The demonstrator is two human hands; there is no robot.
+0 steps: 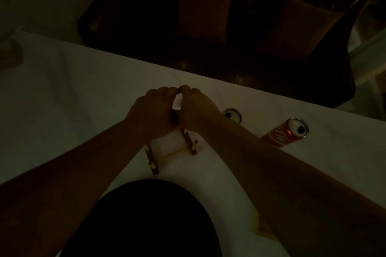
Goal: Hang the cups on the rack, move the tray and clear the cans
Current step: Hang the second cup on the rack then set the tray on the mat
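Your left hand (152, 110) and right hand (196, 106) meet over the far end of the rack (171, 152), fingertips touching, curled round something pale between them, probably a cup; the dim light hides whether either hand truly grips it. The rack's long axis runs from you toward your hands, pegs pointing sideways. Two cans (285, 132) stand right of the rack, nearer your right hand. A dark round tray (146, 225) sits just nearer you than the rack.
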